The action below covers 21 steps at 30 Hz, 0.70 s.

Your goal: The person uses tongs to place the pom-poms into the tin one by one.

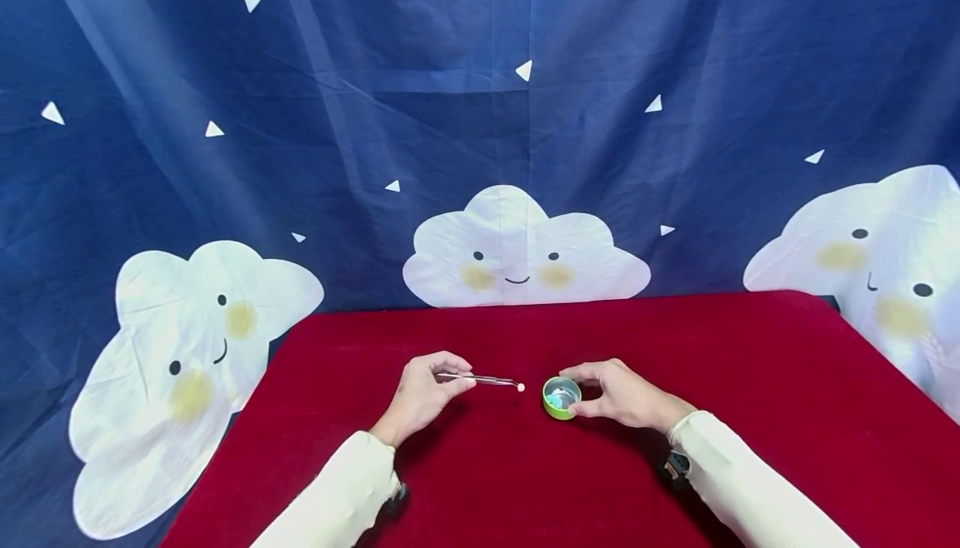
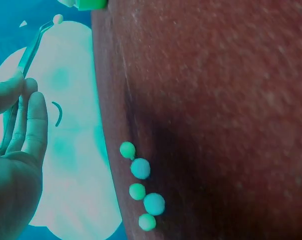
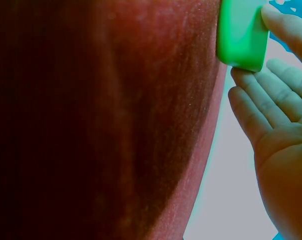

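My left hand [image 1: 422,390] pinches slim metal tweezers [image 1: 491,380] between thumb and fingers. At their bent tip sits a small pale ball [image 1: 521,387], raised above the cloth and just left of a small round green tin [image 1: 558,415]. Thumb and fingers of my right hand [image 1: 624,395] grip the tin by its side. Its top is open, tilted somewhat toward me, and something light blue lies inside. In the left wrist view the tweezers [image 2: 33,49] point at the ball [image 2: 58,19], near the tin's edge [image 2: 91,4].
A red cloth [image 1: 510,481] covers the table. Several small green and blue balls [image 2: 140,169] lie in a row on it in the left wrist view. Behind the table hangs a dark blue curtain [image 1: 450,132] with white clouds.
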Each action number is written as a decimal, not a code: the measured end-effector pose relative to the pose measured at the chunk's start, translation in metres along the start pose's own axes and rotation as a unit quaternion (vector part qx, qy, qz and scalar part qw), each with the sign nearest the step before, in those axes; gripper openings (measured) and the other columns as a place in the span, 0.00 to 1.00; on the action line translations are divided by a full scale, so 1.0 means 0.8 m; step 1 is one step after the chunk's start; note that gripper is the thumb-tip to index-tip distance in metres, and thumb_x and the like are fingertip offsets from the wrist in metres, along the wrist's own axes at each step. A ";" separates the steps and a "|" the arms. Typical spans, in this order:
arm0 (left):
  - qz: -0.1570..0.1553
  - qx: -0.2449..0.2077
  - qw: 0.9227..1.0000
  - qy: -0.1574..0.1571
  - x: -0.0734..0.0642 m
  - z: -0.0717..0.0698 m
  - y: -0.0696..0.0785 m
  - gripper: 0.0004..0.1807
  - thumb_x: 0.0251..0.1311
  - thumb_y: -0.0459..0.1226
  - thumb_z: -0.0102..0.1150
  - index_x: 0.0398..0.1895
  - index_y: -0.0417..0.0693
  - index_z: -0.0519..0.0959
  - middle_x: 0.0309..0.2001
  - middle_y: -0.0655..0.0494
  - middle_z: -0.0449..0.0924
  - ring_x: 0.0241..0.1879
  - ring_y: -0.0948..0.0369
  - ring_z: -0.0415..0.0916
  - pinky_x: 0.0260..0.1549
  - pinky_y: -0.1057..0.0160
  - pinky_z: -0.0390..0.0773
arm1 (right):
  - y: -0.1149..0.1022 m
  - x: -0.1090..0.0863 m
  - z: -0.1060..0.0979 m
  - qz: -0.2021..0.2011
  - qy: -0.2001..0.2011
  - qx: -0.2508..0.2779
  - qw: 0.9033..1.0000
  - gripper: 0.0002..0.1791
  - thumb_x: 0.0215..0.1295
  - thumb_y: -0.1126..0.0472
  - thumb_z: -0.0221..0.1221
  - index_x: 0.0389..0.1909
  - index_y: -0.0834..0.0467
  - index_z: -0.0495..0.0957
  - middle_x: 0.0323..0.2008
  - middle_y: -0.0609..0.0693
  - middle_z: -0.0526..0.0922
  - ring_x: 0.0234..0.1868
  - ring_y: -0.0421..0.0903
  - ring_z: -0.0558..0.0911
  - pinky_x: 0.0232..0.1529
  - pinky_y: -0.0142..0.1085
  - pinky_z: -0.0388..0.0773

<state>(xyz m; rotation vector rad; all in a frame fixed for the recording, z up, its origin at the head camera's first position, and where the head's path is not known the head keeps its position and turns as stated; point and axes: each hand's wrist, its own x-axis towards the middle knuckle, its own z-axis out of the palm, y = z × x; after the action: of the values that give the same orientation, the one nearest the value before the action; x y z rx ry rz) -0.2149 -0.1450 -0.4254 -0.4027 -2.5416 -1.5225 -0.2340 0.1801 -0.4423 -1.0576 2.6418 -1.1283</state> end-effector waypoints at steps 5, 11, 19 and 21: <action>0.018 0.003 1.000 -0.001 0.002 0.005 0.003 0.10 0.50 0.29 0.75 0.36 0.41 0.86 0.31 0.58 0.87 0.31 0.64 0.82 0.35 0.64 0.81 | 0.001 0.000 0.000 -0.002 0.000 -0.002 1.000 0.29 0.57 0.61 0.73 0.57 0.69 0.78 0.48 0.54 0.86 0.49 0.49 0.84 0.52 0.45 0.80; 0.047 0.000 0.999 -0.002 0.003 0.012 0.004 0.09 0.51 0.30 0.74 0.35 0.43 0.86 0.31 0.57 0.87 0.30 0.63 0.83 0.33 0.66 0.81 | 0.002 0.001 -0.001 -0.002 -0.001 0.000 1.000 0.29 0.57 0.60 0.73 0.57 0.69 0.78 0.48 0.55 0.86 0.50 0.51 0.84 0.53 0.47 0.79; 0.025 -0.025 0.999 -0.012 0.006 0.025 0.010 0.10 0.50 0.30 0.76 0.36 0.40 0.86 0.32 0.54 0.87 0.30 0.63 0.83 0.31 0.69 0.79 | 0.001 0.001 -0.001 0.002 -0.002 0.011 1.000 0.29 0.57 0.60 0.73 0.57 0.70 0.78 0.49 0.56 0.86 0.51 0.52 0.84 0.53 0.47 0.79; 0.025 -0.028 0.999 -0.013 0.007 0.028 0.011 0.10 0.50 0.30 0.76 0.35 0.41 0.86 0.32 0.53 0.87 0.30 0.63 0.83 0.31 0.69 0.79 | 0.002 0.001 -0.001 0.001 -0.001 0.011 1.000 0.29 0.57 0.60 0.73 0.57 0.70 0.78 0.49 0.56 0.86 0.51 0.52 0.84 0.53 0.47 0.79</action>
<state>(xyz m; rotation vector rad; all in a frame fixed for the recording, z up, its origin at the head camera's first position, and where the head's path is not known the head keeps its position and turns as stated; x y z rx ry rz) -0.2173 -0.1203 -0.4271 -0.4913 -2.4927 -1.5845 -0.2357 0.1807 -0.4423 -1.0519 2.6210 -1.1527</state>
